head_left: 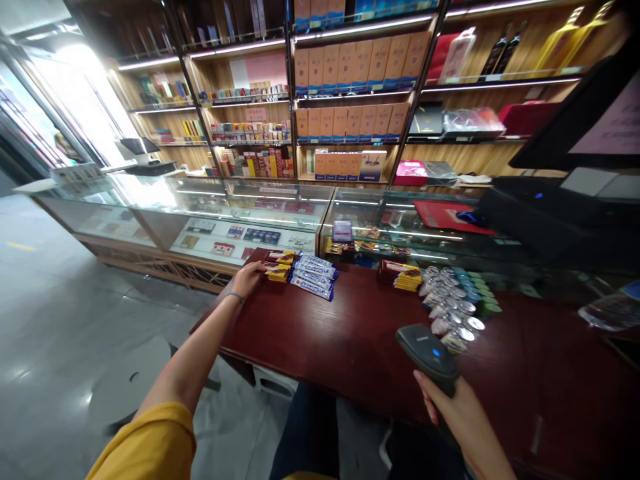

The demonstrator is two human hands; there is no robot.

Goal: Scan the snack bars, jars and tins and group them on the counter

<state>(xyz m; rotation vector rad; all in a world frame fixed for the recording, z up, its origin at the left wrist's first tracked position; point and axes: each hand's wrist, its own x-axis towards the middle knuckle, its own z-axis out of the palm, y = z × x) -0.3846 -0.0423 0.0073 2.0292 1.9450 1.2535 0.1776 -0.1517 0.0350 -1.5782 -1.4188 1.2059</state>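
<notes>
My left hand [247,278] reaches far out to the left end of the dark red counter [345,340]. Its fingers close on a red and yellow snack bar [277,269] at the edge of a small pile. Blue-wrapped bars [314,275] lie right beside that pile. My right hand [447,403] is near me at the counter's front edge, wrapped round the handle of a black barcode scanner [427,350] with a blue light on top. The scanner's head points away over the counter.
More red and yellow packs [400,273] and several round silver and green tins [457,303] sit mid-counter. A black till with a screen [585,120] stands at the right. Glass display cases [225,213] and stocked shelves [350,80] run behind. A round stool [133,387] stands on the floor at the left.
</notes>
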